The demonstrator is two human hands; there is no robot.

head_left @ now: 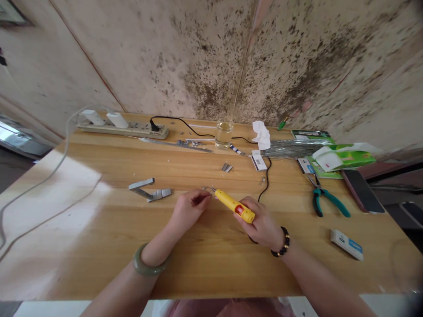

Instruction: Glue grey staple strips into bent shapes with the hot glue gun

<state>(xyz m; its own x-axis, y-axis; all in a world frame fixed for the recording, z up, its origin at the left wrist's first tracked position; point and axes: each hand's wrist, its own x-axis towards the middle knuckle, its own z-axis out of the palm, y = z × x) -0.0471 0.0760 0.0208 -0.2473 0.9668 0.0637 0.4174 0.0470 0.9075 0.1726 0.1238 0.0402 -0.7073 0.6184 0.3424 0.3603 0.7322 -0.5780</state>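
My right hand (261,222) is wrapped round the yellow handle of a corded electric tool that looks like a soldering iron (229,202). A red switch shows on the handle, and the thin metal tip points to the left. Just left of that tip, my left hand (191,207) has its thumb and forefinger pinched close to the tabletop. Whatever lies between those fingertips is too small to make out. Tiny metal bits (204,188) lie by the tip. A folded strip of staples (150,191) rests left of my left hand, and short grey staple pieces (227,167) lie farther back.
A power strip (132,130) with plugs stands at the back left. Behind my hands is a glass jar of liquid (224,134). To the right are a wire bundle (287,149), green-handled pliers (330,202), a phone (362,191), a tissue pack (350,156) and a small box (346,244).
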